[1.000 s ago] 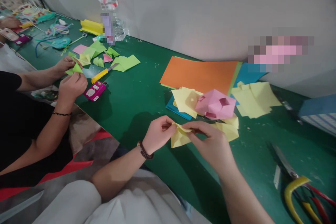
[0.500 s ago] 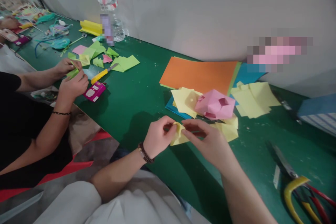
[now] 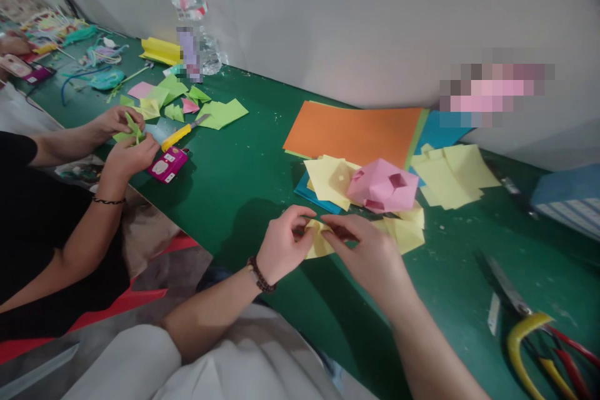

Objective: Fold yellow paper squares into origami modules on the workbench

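Note:
Between my two hands is a small piece of yellow paper (image 3: 320,246), partly folded and held just above the green table. My left hand (image 3: 287,242) pinches its left side between thumb and fingers. On the right side, my right hand (image 3: 363,247) grips the paper with thumb and fingertips. Just beyond my hands lies a pink folded paper shape (image 3: 383,186) with several openings. Yellow paper sheets (image 3: 328,180) rest to its left, and more yellow paper (image 3: 407,234) lies partly hidden behind my right hand.
Orange paper (image 3: 356,132) lies near the wall. Scissors (image 3: 527,319) with yellow handles and a red-handled tool lie at right. A co-worker's hands (image 3: 129,134) hold green paper at left, near a yellow cutter knife (image 3: 177,137) and a magenta box (image 3: 167,165). A bottle (image 3: 187,6) stands behind.
The yellow paper's upper edge now lies flatter between my fingers, and my right hand has shifted slightly left. The co-worker's green paper has turned and opened out.

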`<state>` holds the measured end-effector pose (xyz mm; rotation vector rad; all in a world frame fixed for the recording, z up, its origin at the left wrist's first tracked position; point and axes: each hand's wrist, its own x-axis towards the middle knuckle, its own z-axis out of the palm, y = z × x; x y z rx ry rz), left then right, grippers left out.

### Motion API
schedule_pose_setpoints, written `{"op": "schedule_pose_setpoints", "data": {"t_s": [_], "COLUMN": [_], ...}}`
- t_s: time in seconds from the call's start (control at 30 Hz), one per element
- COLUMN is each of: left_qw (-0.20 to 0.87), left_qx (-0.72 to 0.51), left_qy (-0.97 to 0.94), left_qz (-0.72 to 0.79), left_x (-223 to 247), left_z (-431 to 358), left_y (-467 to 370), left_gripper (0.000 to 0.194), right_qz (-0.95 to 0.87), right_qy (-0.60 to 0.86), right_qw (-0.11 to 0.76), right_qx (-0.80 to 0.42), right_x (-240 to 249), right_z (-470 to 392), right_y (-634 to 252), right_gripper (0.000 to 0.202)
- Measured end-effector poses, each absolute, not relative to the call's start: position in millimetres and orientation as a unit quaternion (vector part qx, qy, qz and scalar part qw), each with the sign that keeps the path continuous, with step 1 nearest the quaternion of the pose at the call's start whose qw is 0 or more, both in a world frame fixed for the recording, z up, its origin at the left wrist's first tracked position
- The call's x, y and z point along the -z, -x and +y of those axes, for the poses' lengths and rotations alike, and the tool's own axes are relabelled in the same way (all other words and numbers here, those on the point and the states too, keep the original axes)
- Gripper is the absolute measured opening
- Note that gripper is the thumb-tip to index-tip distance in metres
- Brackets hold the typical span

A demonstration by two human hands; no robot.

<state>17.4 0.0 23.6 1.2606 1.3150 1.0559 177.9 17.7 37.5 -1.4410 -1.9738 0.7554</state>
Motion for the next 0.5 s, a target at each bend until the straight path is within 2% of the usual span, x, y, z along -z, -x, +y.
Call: {"op": "schedule_pose_setpoints", "data": {"t_s": [0.2, 0.4, 0.5], "left_qw": [0.490, 0.446, 0.426], "left_qx": [-0.424, -0.394, -0.378], "left_qy": [-0.533, -0.584, -0.605], "left_qz": [0.543, 0.553, 0.557], "left_x": [-19.8, -16.0, -15.8], "left_z": [0.5, 2.2, 1.2], "left_y": [-19.4, -16.8, -17.1], "left_gripper": [0.035, 0.040, 0.044], "right_qz": [-0.727, -0.712, -0.711], "right_qy": [0.553, 0.553, 0.564], "right_qw": [0.283, 0.246, 0.238], "right_qx": [-0.292, -0.356, -0.347], "right_x": [-36.1, -38.6, -38.5], "right_z": [18.7, 21.3, 21.7], "right_y": [-178.6, -180.9, -183.1], "right_gripper": [0.021, 0.023, 0.023]}}
